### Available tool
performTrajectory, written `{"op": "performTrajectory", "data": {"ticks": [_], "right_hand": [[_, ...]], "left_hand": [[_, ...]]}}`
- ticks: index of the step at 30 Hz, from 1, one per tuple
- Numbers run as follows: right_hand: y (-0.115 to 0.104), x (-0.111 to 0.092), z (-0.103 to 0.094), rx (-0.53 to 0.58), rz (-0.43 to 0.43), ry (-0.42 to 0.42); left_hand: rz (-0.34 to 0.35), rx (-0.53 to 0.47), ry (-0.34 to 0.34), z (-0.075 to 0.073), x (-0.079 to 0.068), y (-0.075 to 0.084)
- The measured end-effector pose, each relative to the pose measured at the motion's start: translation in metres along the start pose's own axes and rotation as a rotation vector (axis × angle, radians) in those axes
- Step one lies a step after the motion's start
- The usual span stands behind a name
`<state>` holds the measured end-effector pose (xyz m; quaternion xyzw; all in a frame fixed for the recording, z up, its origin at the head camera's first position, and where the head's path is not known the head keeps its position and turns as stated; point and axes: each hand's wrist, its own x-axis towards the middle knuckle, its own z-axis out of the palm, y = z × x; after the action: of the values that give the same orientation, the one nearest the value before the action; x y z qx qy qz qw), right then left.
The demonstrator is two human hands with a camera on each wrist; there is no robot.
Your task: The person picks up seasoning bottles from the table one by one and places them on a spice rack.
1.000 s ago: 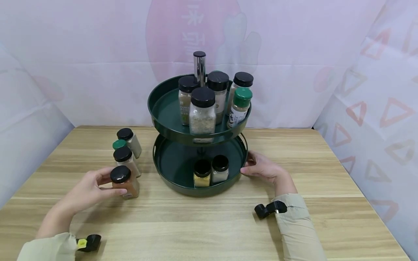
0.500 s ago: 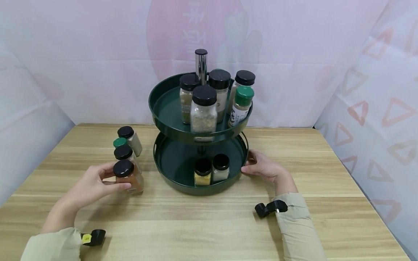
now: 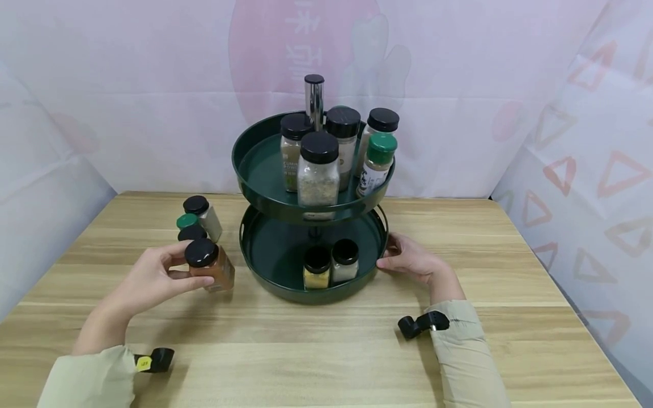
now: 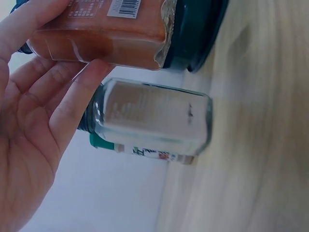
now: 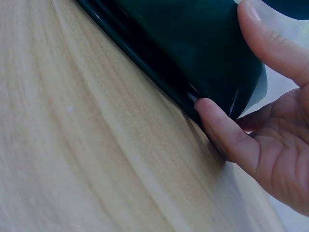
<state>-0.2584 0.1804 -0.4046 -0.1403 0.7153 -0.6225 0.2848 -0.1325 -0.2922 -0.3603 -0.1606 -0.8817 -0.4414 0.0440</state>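
Note:
My left hand (image 3: 153, 277) grips a square spice jar (image 3: 219, 272) of orange-brown powder with a black lid, tilted in the head view. In the left wrist view the thumb and fingers hold the jar (image 4: 111, 38) by its sides. Just behind it stand a black-lidded jar (image 4: 154, 116) of pale powder and a green-capped bottle (image 3: 189, 221). My right hand (image 3: 410, 262) holds the right side of the dark green two-tier spice rack (image 3: 265, 255) at its lower tray. In the right wrist view the fingers lie against the tray wall (image 5: 193, 43).
Another black-lidded jar (image 3: 209, 221) stands at the back left. On the lower tray are a yellow spice jar (image 3: 316, 277) and a white one (image 3: 344, 272). Several jars, including a cumin jar (image 3: 291, 161), fill the upper tray's right half. A metal post (image 3: 314, 96) rises through the rack.
My left hand has moved right and away from me with the orange-brown spice jar, which now tilts and overlaps the jar behind it. The right hand stays at the rack.

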Motion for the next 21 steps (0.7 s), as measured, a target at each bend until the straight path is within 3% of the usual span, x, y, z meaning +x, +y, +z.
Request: {"op": "performTrajectory", "data": {"ticks": [10,16,21], "right_hand": [[-0.001,-0.001,0.000,-0.018,-0.001,0.010],[0.000,-0.001,-0.001,-0.010,0.000,0.011],[0.001,-0.001,-0.001,-0.016,-0.021,-0.008]], "left_hand": [[0.049,-0.015,-0.010,0.000,0.020,0.019],[0.058,-0.031,-0.016,0.012,0.034,0.027],[0.050,-0.099,-0.043,0.024,0.045,0.030]]}}
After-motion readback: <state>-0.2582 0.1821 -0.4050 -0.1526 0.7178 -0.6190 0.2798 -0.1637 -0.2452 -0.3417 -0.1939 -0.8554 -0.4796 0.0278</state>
